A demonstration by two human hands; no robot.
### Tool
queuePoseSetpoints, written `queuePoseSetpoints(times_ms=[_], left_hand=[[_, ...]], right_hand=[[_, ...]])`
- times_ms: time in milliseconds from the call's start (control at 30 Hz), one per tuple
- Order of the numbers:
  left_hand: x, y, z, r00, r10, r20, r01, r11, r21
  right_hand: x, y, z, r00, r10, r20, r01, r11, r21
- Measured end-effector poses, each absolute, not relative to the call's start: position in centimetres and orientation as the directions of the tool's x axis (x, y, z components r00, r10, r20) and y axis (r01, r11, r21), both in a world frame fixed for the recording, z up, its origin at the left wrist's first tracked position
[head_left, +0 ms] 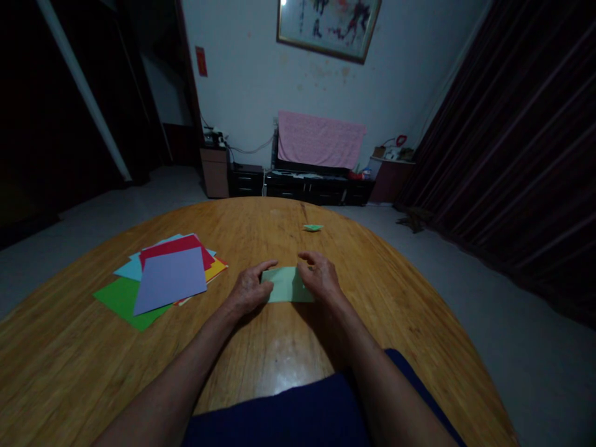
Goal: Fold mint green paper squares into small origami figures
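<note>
A pale green sheet of paper, wider than it is deep, lies on the round wooden table between my two hands. At its left end, my left hand grips the paper, thumb on top and fingers along the far edge. My right hand is at the other end, its thumb and index finger at the paper and its other fingers curled; whether it pinches the sheet is unclear. Farther back stands a small folded green paper piece, touched by neither hand.
Loose coloured sheets overlap at the left, with a purple sheet on top, a red sheet behind it and a green sheet below. Beyond the table are a low black cabinet and a pink cloth.
</note>
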State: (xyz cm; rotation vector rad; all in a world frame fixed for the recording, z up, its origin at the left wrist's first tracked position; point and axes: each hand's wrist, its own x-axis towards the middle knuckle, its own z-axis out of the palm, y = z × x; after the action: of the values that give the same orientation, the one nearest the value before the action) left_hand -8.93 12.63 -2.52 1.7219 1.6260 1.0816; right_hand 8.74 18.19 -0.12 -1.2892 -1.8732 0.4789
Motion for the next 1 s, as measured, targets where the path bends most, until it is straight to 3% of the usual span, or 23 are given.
queuePoseSetpoints(times_ms=[167,433,1000], left_hand=[[-8.9,12.6,-2.3,-0.04,0.997,0.06,0.357,-0.042,0.933],[-8.2,12.2,-1.7,-0.099,0.995,-0.002,0.174,0.02,0.985],[-8.1,12.1,-1.3,-0.086,0.996,-0.016,0.147,0.028,0.989]], right_hand=[[9.7,18.4,-0.2,-0.358,0.928,0.101,0.455,0.267,-0.85],[9.7,17.2,0.9,-0.439,0.897,-0.055,0.341,0.109,-0.934],[9.3,16.9,0.9,-0.443,0.886,-0.135,0.36,0.038,-0.932]])
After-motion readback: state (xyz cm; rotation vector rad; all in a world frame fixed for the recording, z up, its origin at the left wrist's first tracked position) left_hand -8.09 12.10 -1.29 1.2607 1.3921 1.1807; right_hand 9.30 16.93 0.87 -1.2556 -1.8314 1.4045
